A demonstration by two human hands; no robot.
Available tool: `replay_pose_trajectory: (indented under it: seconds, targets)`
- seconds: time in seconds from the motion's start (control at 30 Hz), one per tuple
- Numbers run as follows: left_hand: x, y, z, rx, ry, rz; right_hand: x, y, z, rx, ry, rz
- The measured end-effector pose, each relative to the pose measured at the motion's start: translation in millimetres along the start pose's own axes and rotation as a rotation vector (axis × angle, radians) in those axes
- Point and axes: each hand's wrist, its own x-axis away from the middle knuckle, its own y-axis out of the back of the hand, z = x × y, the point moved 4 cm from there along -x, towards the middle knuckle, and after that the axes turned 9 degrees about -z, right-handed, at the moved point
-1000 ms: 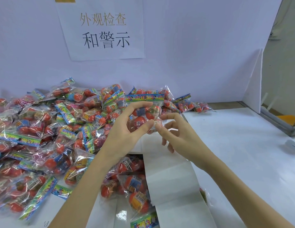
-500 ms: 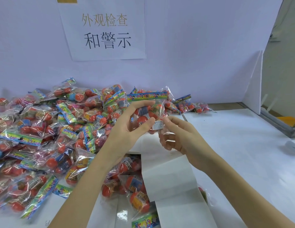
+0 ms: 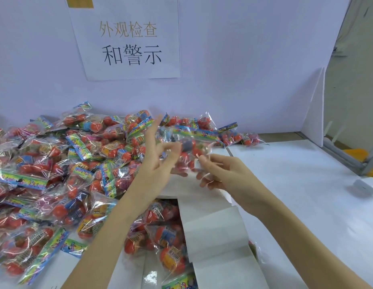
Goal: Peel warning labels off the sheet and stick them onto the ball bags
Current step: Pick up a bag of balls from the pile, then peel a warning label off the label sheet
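The ball bag, clear plastic with red balls and a colourful header strip, hangs blurred in the air above the box. My right hand pinches its lower right corner between thumb and forefinger, right by a small white label on the bag. My left hand is at the bag's left side with the forefinger pointing straight up off it; the thumb and lower fingers are spread near the plastic. I see no label sheet.
A big heap of ball bags covers the table's left half up to the lilac back board. Below my hands stands an open white carton holding more bags. A small white object lies at the right edge.
My left forefinger, curled over the bag's top before, has lifted and straightened. The bag has tilted and shifted right, with my right hand now pinching its corner at the label.
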Motion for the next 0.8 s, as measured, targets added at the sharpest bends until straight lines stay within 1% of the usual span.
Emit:
replay_pose_trajectory:
  seconds: [0.03,0.1,0.13,0.17,0.23,0.3,0.4,0.47,0.5,0.6,0.63,0.67,0.7,0.73,0.8]
  targets:
    - [-1,3,0,0.031,0.019,-0.068,-2,4,4,-0.124,0.025,-0.013]
    - [-5,12,0,0.021,0.027,-0.181,-6,14,16,-0.528,0.086,0.012]
    - [-6,16,1,-0.005,0.04,-0.221,-7,20,21,-0.66,0.115,0.039]
    - [-5,18,2,-0.032,0.06,-0.254,-9,25,24,-0.713,0.121,0.055]
    - [-7,22,6,-0.122,0.09,-0.281,-12,29,22,-0.684,0.081,0.037]
    - [-7,25,10,-0.321,0.073,-0.264,-13,27,11,-0.641,0.0,0.0]
    - [-7,28,13,-0.672,-0.062,-0.197,-16,26,1,-0.577,-0.024,-0.057]
    - [-6,26,17,-0.859,-0.101,-0.104,-17,30,-3,-0.413,0.023,-0.129]
    - [-5,25,20,-0.912,-0.076,-0.051,-17,31,-6,-0.258,0.073,-0.189]
    - [-4,24,27,-1.0,-0.021,0.06,-21,36,-16,0.447,0.244,-0.439]
    - [-4,24,28,-1.008,-0.024,0.068,-23,37,-20,0.651,0.261,-0.457]
    - [-4,23,28,-1.005,-0.025,0.065,-26,39,-28,0.804,0.244,-0.428]
    - [-4,24,28,-0.999,-0.024,0.061,-28,42,-36,0.913,0.202,-0.367]
    - [-4,24,28,-0.998,-0.021,0.059,-30,44,-42,0.992,0.147,-0.3]
    - [-4,24,28,-1.011,-0.015,0.063,-32,45,-50,1.072,0.053,-0.202]
